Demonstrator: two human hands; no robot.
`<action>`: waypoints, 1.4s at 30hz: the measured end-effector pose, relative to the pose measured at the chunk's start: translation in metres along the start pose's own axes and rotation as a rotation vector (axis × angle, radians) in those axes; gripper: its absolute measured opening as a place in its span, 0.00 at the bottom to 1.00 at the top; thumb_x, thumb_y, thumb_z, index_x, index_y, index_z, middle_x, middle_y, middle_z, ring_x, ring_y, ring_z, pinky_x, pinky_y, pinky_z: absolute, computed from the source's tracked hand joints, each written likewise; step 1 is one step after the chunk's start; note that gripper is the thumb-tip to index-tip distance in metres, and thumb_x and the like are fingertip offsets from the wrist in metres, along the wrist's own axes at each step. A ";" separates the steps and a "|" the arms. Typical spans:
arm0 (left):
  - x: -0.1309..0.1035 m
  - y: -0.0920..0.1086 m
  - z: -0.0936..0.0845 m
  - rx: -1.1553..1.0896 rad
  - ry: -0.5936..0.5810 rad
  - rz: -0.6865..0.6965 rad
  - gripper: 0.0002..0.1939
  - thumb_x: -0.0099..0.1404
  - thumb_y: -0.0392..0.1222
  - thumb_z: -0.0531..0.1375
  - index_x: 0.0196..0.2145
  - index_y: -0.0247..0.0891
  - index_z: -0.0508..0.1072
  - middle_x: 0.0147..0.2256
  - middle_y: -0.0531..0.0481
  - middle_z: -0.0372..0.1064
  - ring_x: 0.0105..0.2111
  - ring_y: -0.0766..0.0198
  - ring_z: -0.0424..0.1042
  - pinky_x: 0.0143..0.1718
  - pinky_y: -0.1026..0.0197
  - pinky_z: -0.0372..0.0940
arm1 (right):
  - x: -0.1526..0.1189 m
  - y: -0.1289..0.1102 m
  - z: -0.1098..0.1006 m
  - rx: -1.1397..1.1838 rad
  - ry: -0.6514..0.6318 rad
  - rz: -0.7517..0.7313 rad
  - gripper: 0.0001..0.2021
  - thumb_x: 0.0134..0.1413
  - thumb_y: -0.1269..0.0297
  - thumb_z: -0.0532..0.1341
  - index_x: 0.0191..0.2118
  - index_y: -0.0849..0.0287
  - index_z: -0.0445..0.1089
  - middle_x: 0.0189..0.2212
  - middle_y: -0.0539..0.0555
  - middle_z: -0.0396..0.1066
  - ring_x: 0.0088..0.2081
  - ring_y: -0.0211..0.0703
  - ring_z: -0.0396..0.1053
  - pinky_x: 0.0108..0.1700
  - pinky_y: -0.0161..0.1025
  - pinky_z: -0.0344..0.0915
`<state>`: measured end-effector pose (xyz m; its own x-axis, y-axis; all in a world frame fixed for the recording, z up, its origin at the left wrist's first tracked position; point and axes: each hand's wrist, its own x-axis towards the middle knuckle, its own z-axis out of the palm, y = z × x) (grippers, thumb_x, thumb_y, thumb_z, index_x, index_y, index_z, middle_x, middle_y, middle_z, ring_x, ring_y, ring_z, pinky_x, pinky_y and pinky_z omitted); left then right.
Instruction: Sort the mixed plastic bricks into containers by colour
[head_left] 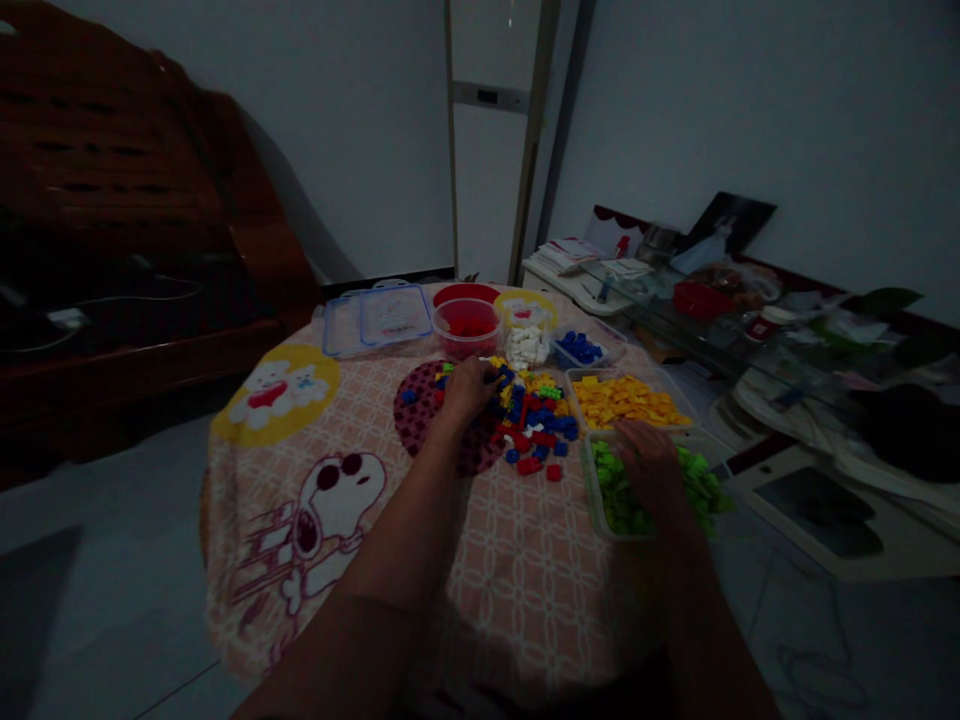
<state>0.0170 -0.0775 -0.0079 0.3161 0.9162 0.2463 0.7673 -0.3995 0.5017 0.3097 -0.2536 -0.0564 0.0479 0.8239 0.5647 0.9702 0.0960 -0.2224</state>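
Note:
A mixed pile of red, blue, yellow and white blocks lies on the patterned tablecloth. My left hand reaches the pile's left edge, fingers bent down among the blocks; what they hold, if anything, is hidden. Over the tub of green blocks hovers my right hand, its fingertips near the rim by the tub of yellow blocks; its grip is too dark to make out. Behind the pile are a round tub of red blocks, white blocks and a tub of blue blocks.
Clear lids with blue edges lie at the table's back left. The round table's cloth has cartoon prints. A cluttered glass side table stands at the right, a wooden bench at the left.

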 end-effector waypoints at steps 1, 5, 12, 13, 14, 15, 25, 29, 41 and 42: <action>0.000 -0.001 0.001 -0.001 0.019 0.007 0.11 0.64 0.40 0.62 0.43 0.36 0.80 0.42 0.42 0.75 0.42 0.58 0.72 0.47 0.61 0.64 | 0.000 0.001 0.000 -0.001 0.002 0.001 0.18 0.63 0.63 0.52 0.52 0.58 0.74 0.50 0.61 0.76 0.54 0.55 0.69 0.60 0.56 0.60; 0.000 -0.004 0.005 0.015 0.059 0.037 0.14 0.67 0.42 0.59 0.47 0.38 0.80 0.44 0.42 0.75 0.44 0.57 0.72 0.49 0.59 0.64 | -0.001 0.004 0.002 -0.015 -0.005 -0.005 0.19 0.63 0.62 0.51 0.52 0.60 0.74 0.51 0.62 0.76 0.55 0.55 0.69 0.60 0.56 0.60; 0.004 -0.009 0.017 0.042 0.100 0.056 0.12 0.67 0.42 0.59 0.44 0.40 0.81 0.41 0.43 0.75 0.43 0.55 0.72 0.46 0.58 0.65 | 0.000 0.004 0.002 -0.032 -0.011 -0.011 0.19 0.64 0.62 0.51 0.52 0.59 0.74 0.51 0.61 0.76 0.54 0.54 0.69 0.60 0.55 0.60; 0.004 -0.010 0.019 0.042 0.110 0.059 0.12 0.68 0.42 0.59 0.44 0.40 0.80 0.41 0.44 0.75 0.43 0.56 0.72 0.46 0.58 0.65 | 0.000 0.004 0.002 -0.033 -0.007 -0.013 0.19 0.64 0.62 0.51 0.52 0.59 0.74 0.51 0.61 0.76 0.54 0.54 0.70 0.60 0.55 0.61; 0.005 -0.012 0.021 0.041 0.122 0.064 0.11 0.68 0.42 0.58 0.43 0.40 0.80 0.41 0.44 0.75 0.43 0.56 0.72 0.46 0.59 0.65 | 0.000 0.004 0.002 -0.034 -0.001 -0.015 0.19 0.64 0.62 0.51 0.52 0.58 0.74 0.51 0.60 0.76 0.54 0.54 0.70 0.60 0.55 0.61; 0.006 -0.013 0.022 0.039 0.133 0.070 0.11 0.68 0.41 0.58 0.43 0.40 0.80 0.41 0.44 0.74 0.43 0.57 0.72 0.47 0.59 0.65 | 0.000 0.004 0.002 -0.033 0.003 -0.016 0.19 0.64 0.62 0.51 0.52 0.58 0.74 0.51 0.60 0.76 0.54 0.54 0.70 0.59 0.55 0.62; 0.005 -0.009 0.026 0.044 0.172 0.044 0.08 0.65 0.36 0.58 0.40 0.37 0.76 0.41 0.43 0.73 0.43 0.56 0.72 0.46 0.58 0.65 | 0.000 0.002 0.002 0.015 0.001 0.009 0.19 0.64 0.61 0.50 0.51 0.59 0.75 0.50 0.62 0.76 0.54 0.55 0.69 0.60 0.57 0.61; 0.003 -0.006 0.023 0.065 0.131 0.063 0.08 0.65 0.36 0.58 0.41 0.37 0.76 0.43 0.43 0.73 0.45 0.56 0.72 0.46 0.58 0.65 | 0.000 0.001 0.003 0.009 0.008 0.007 0.20 0.64 0.61 0.50 0.51 0.60 0.75 0.51 0.62 0.75 0.54 0.54 0.69 0.60 0.57 0.61; 0.000 -0.001 0.023 0.038 0.075 0.064 0.06 0.65 0.38 0.62 0.39 0.39 0.79 0.43 0.45 0.72 0.46 0.58 0.72 0.45 0.61 0.66 | -0.002 0.015 0.007 -0.029 -0.029 -0.023 0.19 0.64 0.61 0.52 0.54 0.57 0.73 0.53 0.60 0.75 0.57 0.54 0.68 0.61 0.57 0.60; -0.001 0.000 0.023 0.042 0.071 0.063 0.06 0.65 0.39 0.62 0.39 0.39 0.78 0.44 0.45 0.72 0.46 0.59 0.71 0.45 0.61 0.66 | -0.002 0.012 0.007 -0.024 -0.014 -0.013 0.19 0.64 0.61 0.51 0.53 0.58 0.74 0.52 0.60 0.75 0.56 0.54 0.68 0.61 0.57 0.60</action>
<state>0.0294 -0.0773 -0.0274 0.3251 0.8841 0.3357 0.7700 -0.4536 0.4487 0.3192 -0.2504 -0.0659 0.0322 0.8306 0.5560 0.9762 0.0932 -0.1957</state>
